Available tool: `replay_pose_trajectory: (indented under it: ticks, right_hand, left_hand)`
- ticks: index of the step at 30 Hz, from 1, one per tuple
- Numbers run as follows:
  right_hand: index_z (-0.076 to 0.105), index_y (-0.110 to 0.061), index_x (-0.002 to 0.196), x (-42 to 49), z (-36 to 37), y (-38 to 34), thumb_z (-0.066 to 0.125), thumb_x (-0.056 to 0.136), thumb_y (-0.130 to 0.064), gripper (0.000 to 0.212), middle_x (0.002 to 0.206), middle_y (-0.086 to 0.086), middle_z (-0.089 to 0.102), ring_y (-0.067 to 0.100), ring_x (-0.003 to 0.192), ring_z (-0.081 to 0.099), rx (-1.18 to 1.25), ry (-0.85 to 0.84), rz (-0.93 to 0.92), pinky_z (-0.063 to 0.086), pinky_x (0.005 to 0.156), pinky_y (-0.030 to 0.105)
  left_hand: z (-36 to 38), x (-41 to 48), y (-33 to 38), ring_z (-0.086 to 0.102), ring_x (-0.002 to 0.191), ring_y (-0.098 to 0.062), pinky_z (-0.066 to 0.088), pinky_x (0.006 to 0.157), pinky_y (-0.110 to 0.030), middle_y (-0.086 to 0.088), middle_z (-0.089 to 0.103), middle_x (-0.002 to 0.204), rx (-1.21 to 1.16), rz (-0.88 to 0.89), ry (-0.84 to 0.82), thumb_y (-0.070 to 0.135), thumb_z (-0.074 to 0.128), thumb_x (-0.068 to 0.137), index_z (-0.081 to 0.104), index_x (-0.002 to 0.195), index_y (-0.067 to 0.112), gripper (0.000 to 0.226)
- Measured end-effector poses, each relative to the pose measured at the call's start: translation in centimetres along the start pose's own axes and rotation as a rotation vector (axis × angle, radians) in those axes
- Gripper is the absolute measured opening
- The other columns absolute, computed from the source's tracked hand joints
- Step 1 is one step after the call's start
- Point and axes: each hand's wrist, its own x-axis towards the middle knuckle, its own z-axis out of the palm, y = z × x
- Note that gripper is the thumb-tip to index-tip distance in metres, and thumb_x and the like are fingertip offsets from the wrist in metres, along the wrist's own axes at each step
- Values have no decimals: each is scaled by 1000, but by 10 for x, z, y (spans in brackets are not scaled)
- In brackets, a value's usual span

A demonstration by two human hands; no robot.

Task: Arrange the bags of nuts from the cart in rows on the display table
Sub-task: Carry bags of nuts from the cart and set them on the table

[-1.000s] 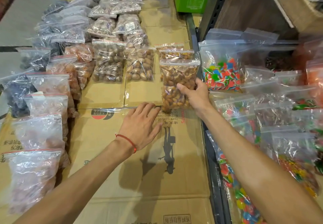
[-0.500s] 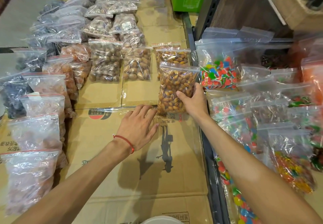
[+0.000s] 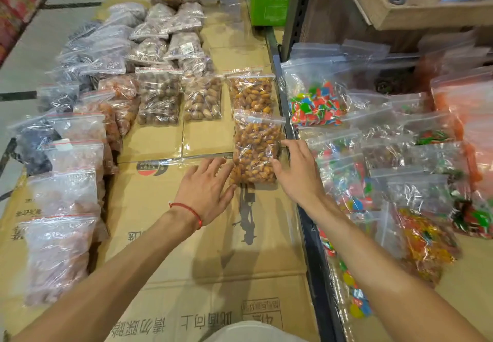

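Observation:
A clear zip bag of brown almonds [image 3: 256,149] lies flat on the cardboard-covered display table [image 3: 186,240], just in front of a second almond bag [image 3: 250,93]. My right hand [image 3: 296,171] is palm down with fingers spread. Its thumb touches the bag's right edge. My left hand [image 3: 208,189], with a red string at the wrist, rests flat on the cardboard, its fingertips at the bag's lower left corner. To the left, in the same row as the second almond bag, lie a bag of pale nuts [image 3: 202,99] and a bag of round dark nuts [image 3: 158,99].
More bags of nuts and dried fruit run down the table's left side [image 3: 61,256] and far end [image 3: 160,27]. A dark metal rail [image 3: 312,235] borders the table on the right. Beyond the rail lie bags of coloured candy [image 3: 314,104]. A green box [image 3: 268,5] stands at the back.
My right hand lowered the almond bag onto the cardboard in front of the other almond bag, and its fingers have opened off it. My left hand stayed flat beside it.

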Motion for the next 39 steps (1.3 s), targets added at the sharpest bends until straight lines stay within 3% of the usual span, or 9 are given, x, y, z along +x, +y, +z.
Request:
replay_pose_trajectory:
  ticks: [3, 7, 11, 15, 18, 23, 26, 33, 39]
  right_hand:
    - [62, -14, 138, -31, -13, 5, 66, 100, -31, 42, 135, 2, 60, 21, 126, 54, -201, 44, -167, 51, 101, 39]
    - [68, -11, 126, -66, -25, 19, 63, 95, -38, 42, 123, 6, 67, 27, 117, 61, -396, 99, -295, 49, 104, 43]
    - [69, -10, 122, -93, -36, 40, 59, 93, -42, 44, 120, 9, 67, 30, 115, 61, -497, 98, -339, 47, 103, 46]
    - [69, -12, 118, -114, -48, 70, 58, 92, -45, 43, 120, 7, 67, 30, 116, 59, -525, 110, -328, 43, 105, 45]
    - [70, -14, 117, -131, -61, 89, 55, 93, -47, 43, 120, 6, 68, 30, 117, 59, -553, 126, -284, 42, 107, 46]
    - [68, -14, 132, -171, -83, 112, 55, 96, -52, 54, 133, 10, 68, 32, 130, 58, -625, 156, -168, 40, 113, 49]
    - [72, -12, 123, -201, -89, 125, 54, 96, -49, 50, 126, 11, 70, 33, 126, 59, -632, 235, -76, 39, 115, 49]
    - [71, -15, 121, -300, -95, 149, 60, 91, -49, 47, 123, 7, 70, 32, 117, 60, -626, 352, 221, 43, 100, 45]
    - [71, -13, 122, -383, -101, 178, 55, 95, -50, 48, 119, 9, 70, 33, 117, 61, -659, 391, 434, 42, 107, 45]
  left_hand:
    - [-7, -10, 11, 53, 128, -28, 52, 95, -45, -4, 60, 136, 36, 7, 11, 54, 28, 98, 54, 142, 20, 61]
    - [-12, -21, 34, 53, 127, -29, 51, 96, -45, -5, 61, 133, 63, 39, 36, 50, 38, 98, 55, 138, 17, 55]
    - [-12, -32, 62, 51, 131, -29, 50, 95, -44, -6, 58, 136, 67, 49, 15, 53, 29, 98, 55, 137, 18, 59]
    - [-9, -43, 96, 52, 129, -29, 50, 95, -44, -5, 59, 134, 67, 78, 36, 54, 31, 99, 58, 134, 19, 56]
    - [-8, -46, 121, 54, 128, -30, 49, 94, -43, -7, 61, 133, 73, 130, 75, 53, 37, 99, 58, 135, 18, 54]
    - [-8, -45, 164, 52, 131, -31, 46, 100, -46, -8, 60, 136, 38, 280, 91, 54, 38, 100, 57, 135, 17, 54]
    - [-7, -45, 189, 54, 132, -33, 47, 99, -48, -10, 61, 138, 24, 400, 93, 55, 39, 100, 59, 136, 16, 56]
    - [-3, -44, 248, 50, 135, -34, 45, 106, -52, -9, 57, 143, -1, 723, 61, 55, 41, 102, 54, 141, 18, 55]
    - [-2, -54, 324, 50, 125, -34, 54, 89, -52, -9, 58, 133, -6, 976, 59, 51, 48, 99, 56, 134, 17, 49]
